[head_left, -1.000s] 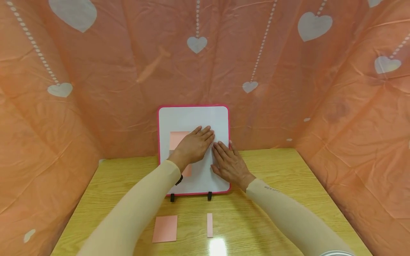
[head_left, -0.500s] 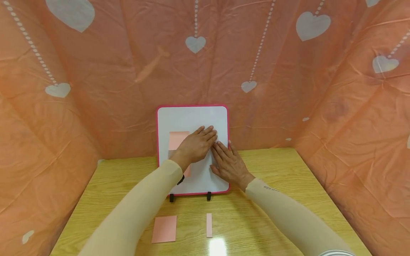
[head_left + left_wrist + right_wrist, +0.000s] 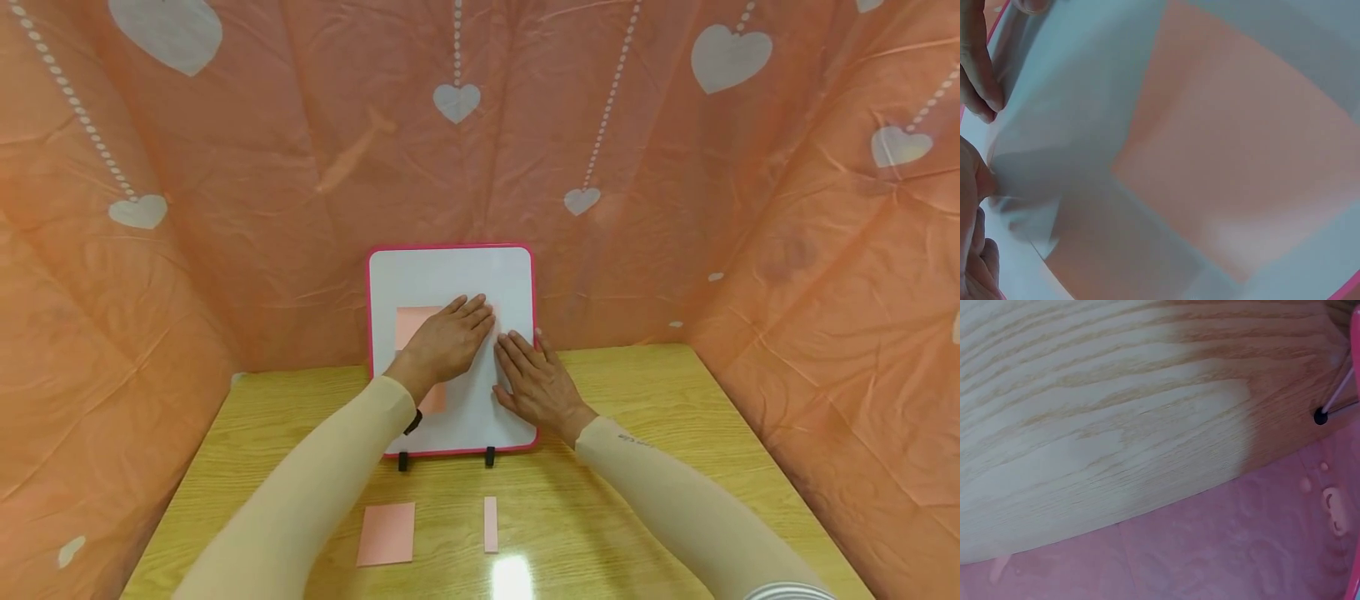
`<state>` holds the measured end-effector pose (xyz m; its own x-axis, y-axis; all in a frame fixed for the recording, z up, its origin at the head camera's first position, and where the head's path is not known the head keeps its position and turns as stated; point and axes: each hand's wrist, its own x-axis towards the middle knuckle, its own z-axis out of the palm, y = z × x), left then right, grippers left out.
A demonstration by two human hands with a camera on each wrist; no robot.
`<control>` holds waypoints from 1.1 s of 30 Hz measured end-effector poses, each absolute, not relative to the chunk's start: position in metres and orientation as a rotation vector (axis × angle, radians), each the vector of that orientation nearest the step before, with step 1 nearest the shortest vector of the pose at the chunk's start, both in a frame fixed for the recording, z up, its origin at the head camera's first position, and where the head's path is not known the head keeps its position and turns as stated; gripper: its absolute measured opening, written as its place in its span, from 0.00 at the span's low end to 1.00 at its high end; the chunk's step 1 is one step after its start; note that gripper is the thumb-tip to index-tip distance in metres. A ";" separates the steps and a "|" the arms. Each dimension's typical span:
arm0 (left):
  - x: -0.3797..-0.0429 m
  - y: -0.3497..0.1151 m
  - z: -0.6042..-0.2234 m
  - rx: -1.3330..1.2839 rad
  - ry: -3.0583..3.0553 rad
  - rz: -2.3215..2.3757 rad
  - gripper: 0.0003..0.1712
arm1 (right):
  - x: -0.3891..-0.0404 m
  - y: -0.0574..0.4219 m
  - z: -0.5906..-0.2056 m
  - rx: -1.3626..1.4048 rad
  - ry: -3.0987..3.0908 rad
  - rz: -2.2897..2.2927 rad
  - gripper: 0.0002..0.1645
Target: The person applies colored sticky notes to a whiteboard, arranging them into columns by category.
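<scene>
A whiteboard with a pink frame stands upright on a small black-footed stand. My left hand lies across its middle, fingers straight and pointing up to the right. Pink sticky notes are on the board, partly hidden by that hand and wrist. In the left wrist view, a large pink sticky note fills the middle, and another pink patch runs below it toward the fingers at the left edge. My right hand rests flat over the board's right edge, fingers extended. Neither hand visibly grips anything.
On the wooden table before the board lie a square pink sticky pad and a narrow pink strip. Black stand feet jut from under the board. An orange curtain with white hearts surrounds the table on three sides.
My left hand slid slightly right along the board, then back left and a little down. The right hand stays in place on the board's edge.
</scene>
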<state>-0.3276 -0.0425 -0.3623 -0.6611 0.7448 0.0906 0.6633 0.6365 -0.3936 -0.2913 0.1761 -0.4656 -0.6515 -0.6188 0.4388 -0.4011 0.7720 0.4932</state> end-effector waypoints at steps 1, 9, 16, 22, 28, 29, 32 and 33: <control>-0.327 -0.042 -0.363 -1.139 -2.615 0.486 0.31 | -0.291 0.176 -0.466 0.759 -2.358 -0.473 0.46; -0.320 -0.043 -0.372 -1.093 -2.679 0.348 0.30 | -0.287 0.177 -0.470 0.772 -2.335 -0.475 0.43; -0.306 -0.046 -0.384 -1.069 -2.682 0.290 0.31 | -0.277 0.177 -0.476 0.807 -2.339 -0.449 0.41; -0.286 -0.048 -0.398 -1.057 -2.608 0.262 0.37 | -0.264 0.174 -0.479 0.823 -2.381 -0.323 0.40; -0.259 -0.052 -0.413 -1.021 -2.622 0.225 0.44 | -0.248 0.169 -0.483 0.804 -2.356 -0.116 0.37; -0.253 -0.053 -0.415 -1.012 -2.639 0.217 0.45 | -0.244 0.168 -0.484 0.799 -2.355 -0.088 0.37; -0.236 -0.057 -0.422 -0.982 -2.691 0.163 0.48 | -0.232 0.167 -0.485 0.786 -2.384 -0.017 0.36; -0.231 -0.059 -0.425 -0.973 -2.703 0.141 0.48 | -0.227 0.166 -0.486 0.781 -2.401 -0.002 0.36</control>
<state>-0.2306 -0.0587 -0.4249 -0.7402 0.6376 0.2136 0.6120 0.7704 -0.1789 -0.2271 0.1660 -0.4860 -0.6420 -0.5348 0.5494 -0.5338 0.8261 0.1804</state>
